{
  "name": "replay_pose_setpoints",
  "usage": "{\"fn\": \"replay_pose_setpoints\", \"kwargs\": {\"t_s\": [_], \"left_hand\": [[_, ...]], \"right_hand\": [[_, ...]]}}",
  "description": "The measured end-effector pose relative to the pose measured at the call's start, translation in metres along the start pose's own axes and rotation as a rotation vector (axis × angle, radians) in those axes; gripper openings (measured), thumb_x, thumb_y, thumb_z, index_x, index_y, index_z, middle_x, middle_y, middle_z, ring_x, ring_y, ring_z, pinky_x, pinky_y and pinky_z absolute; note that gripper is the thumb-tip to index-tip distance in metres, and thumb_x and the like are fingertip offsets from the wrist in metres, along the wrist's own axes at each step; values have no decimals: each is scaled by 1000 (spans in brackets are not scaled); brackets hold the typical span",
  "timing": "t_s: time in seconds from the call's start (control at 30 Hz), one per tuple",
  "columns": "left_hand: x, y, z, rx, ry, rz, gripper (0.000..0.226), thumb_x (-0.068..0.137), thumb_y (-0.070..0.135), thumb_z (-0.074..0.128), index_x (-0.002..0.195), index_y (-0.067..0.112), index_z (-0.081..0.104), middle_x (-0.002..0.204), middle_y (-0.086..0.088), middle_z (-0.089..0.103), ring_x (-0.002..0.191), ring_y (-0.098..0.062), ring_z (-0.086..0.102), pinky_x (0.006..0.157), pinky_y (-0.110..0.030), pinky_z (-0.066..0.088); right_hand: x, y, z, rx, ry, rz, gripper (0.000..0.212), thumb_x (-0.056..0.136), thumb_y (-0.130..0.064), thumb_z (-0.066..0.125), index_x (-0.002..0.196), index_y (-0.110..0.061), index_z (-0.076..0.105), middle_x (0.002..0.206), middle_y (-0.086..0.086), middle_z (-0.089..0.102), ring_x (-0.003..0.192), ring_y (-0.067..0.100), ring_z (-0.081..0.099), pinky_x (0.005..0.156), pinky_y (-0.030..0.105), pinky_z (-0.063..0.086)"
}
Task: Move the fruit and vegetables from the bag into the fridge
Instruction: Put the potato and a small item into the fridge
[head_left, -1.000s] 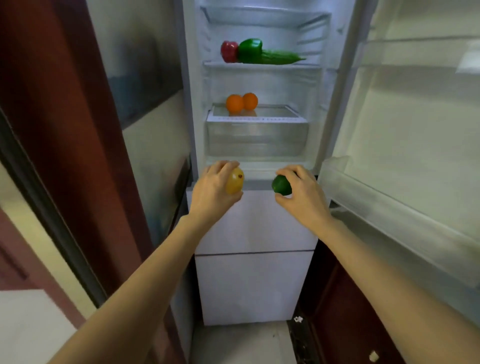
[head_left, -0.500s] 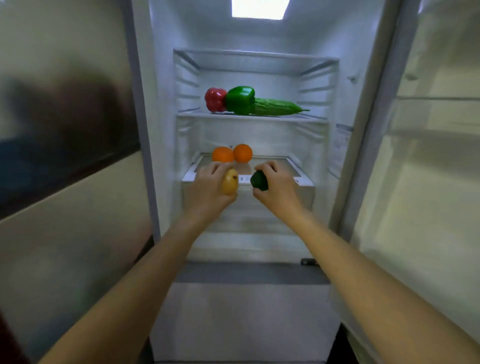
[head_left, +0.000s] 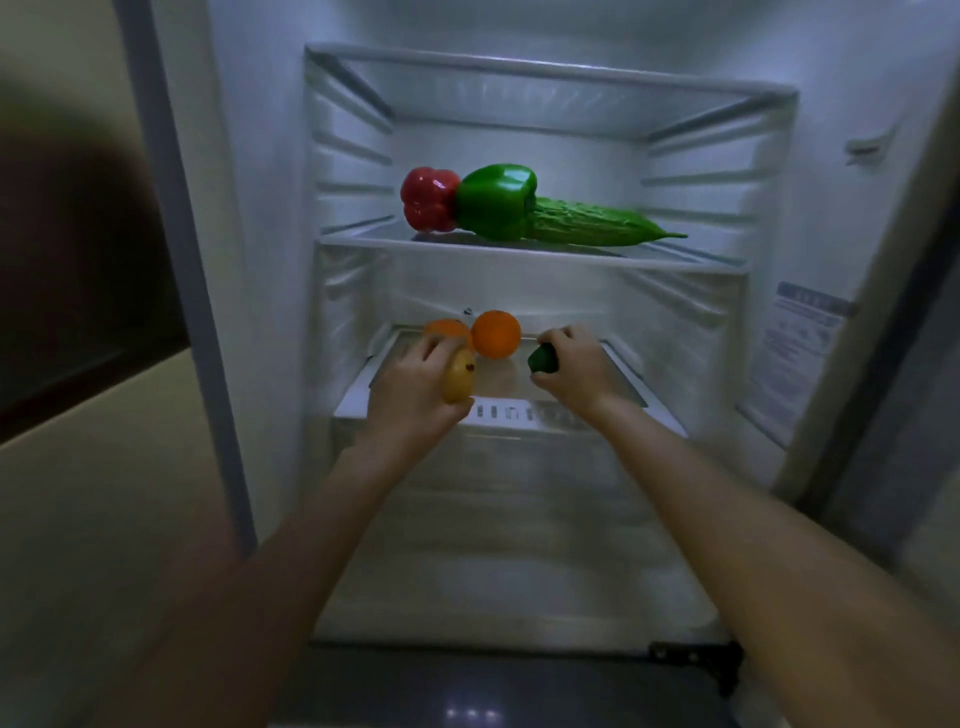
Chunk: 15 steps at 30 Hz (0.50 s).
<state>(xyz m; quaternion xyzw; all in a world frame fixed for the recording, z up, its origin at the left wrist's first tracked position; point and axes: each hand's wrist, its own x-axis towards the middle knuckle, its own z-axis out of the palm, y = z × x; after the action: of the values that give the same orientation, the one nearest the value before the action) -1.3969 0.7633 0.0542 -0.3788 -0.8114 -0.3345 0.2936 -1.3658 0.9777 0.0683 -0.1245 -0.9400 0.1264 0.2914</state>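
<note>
My left hand (head_left: 415, 392) is shut on a yellow fruit (head_left: 460, 380) and reaches over the drawer lid (head_left: 524, 413) inside the open fridge. My right hand (head_left: 574, 371) grips a small dark green fruit (head_left: 540, 358) just right of it, at the same height. Two oranges lie on the lid behind them: one (head_left: 496, 334) fully visible, the other (head_left: 447, 328) partly hidden by my left fingers. On the glass shelf (head_left: 675, 262) above lie a red pepper (head_left: 426, 205), a green pepper (head_left: 493, 202) and a bumpy green gourd (head_left: 597, 226). The bag is out of view.
The clear crisper drawer (head_left: 519, 483) sits under the lid. An upper shelf (head_left: 545, 70) holds nothing that I can see. The fridge's left wall (head_left: 260, 260) and the open door (head_left: 893, 364) on the right frame the compartment. A label (head_left: 800, 332) is on the right inner wall.
I have moved closer to the fridge. Both hands have gone up and forward, from in front of the drawer to over its lid beside the oranges, each still holding its fruit.
</note>
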Motion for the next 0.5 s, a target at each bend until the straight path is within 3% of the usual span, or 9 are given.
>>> {"fn": "replay_pose_setpoints", "kwargs": {"t_s": [0.13,0.33,0.5], "left_hand": [[16,-8,7,-14,5,-13,59,70,15,77,124,16,54,126,-8,55,111,-30,49,79,-28,35],[30,-16,17,25,-61,-23,63,71,26,76,128,26,48,130,1,49,116,-25,44,87,-37,41],[34,-22,21,57,-85,-31,63,72,29,75,128,30,47,129,5,48,116,-22,43,86,-35,40]], "right_hand": [[24,11,12,-36,-34,2,45,84,-18,65,126,-11,52,121,11,50,108,27,48,88,31,39],[58,23,28,-134,-84,39,45,85,-23,65,126,-15,50,123,12,48,110,27,45,81,32,38],[75,20,38,-168,-152,86,46,87,-24,62,130,-16,48,124,13,46,110,29,45,85,38,44]]}}
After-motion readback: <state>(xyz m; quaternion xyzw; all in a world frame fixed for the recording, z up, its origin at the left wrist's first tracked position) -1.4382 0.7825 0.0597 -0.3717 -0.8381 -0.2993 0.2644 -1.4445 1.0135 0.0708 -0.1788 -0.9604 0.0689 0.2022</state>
